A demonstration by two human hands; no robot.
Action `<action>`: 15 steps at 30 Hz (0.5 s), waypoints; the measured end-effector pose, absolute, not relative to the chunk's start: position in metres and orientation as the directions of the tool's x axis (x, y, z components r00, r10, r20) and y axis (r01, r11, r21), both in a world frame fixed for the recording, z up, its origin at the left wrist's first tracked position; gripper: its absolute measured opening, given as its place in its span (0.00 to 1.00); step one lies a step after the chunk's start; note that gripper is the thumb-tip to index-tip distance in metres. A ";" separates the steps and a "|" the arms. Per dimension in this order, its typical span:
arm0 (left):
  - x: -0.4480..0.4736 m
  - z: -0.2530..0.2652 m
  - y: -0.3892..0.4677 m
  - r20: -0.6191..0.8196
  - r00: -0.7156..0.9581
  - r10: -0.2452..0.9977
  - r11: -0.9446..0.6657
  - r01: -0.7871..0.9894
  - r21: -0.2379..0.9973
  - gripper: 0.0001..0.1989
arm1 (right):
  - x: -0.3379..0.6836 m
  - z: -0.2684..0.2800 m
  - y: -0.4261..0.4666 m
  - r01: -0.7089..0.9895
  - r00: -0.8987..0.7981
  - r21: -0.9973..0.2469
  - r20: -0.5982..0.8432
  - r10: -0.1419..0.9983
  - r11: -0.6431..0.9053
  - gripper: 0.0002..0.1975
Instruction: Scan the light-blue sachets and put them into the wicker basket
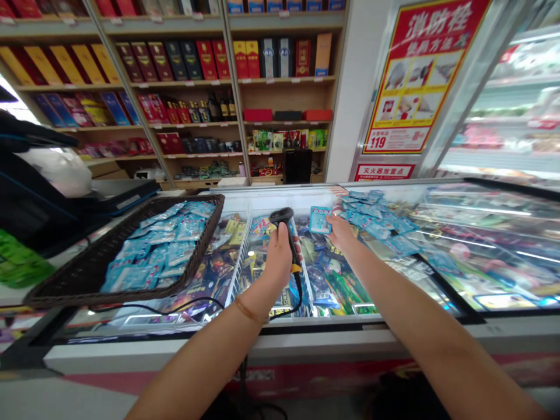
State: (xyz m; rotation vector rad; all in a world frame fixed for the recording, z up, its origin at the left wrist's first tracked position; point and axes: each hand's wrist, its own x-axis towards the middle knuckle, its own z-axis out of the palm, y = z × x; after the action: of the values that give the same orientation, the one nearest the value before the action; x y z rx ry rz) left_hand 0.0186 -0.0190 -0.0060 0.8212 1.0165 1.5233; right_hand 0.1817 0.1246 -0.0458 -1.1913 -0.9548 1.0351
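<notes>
My left hand (277,251) is wrapped round the handle of a black barcode scanner (280,216) with a yellow-tipped grip. Its cable curls down behind my wrist. To the right, my right hand (339,227) pinches a small blue packet (319,220) by its right edge, just beside the scanner's head. A loose pile of similar blue packets (371,213) lies on the freezer's glass top beyond my right hand. On the left, a dark brown wicker basket (210,230) holds many more blue packets (168,251).
A chest freezer (175,353) with frozen goods under its glass spans the front. Black checkout equipment (35,169) and a green bag (21,262) stand at the left. Shelves of boxed goods (175,61) and a red-and-yellow poster (420,76) are behind. The scanner cable (175,308) crosses the glass.
</notes>
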 end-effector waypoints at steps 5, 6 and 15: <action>-0.032 0.032 -0.018 -0.022 -0.364 0.931 -0.154 -0.449 0.880 0.23 | 0.120 -0.021 0.130 -0.385 0.147 -0.912 -0.210 0.967 -0.139 0.06; -0.045 0.038 -0.018 -0.010 -0.402 0.916 -0.192 -0.459 0.867 0.23 | 0.103 -0.011 0.132 -0.385 0.100 -0.911 -0.200 0.975 -0.147 0.06; -0.139 0.051 -0.035 -0.018 -0.692 0.722 -0.391 -0.430 0.814 0.25 | -0.092 0.060 0.142 -0.300 -0.214 -0.923 -0.183 0.959 -0.243 0.05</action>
State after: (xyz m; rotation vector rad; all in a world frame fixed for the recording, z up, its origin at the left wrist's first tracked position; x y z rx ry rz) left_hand -0.1391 -0.0350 0.0507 0.4459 1.0972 2.1109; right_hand -0.0922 0.1420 0.0595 -1.0168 -0.9740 1.6428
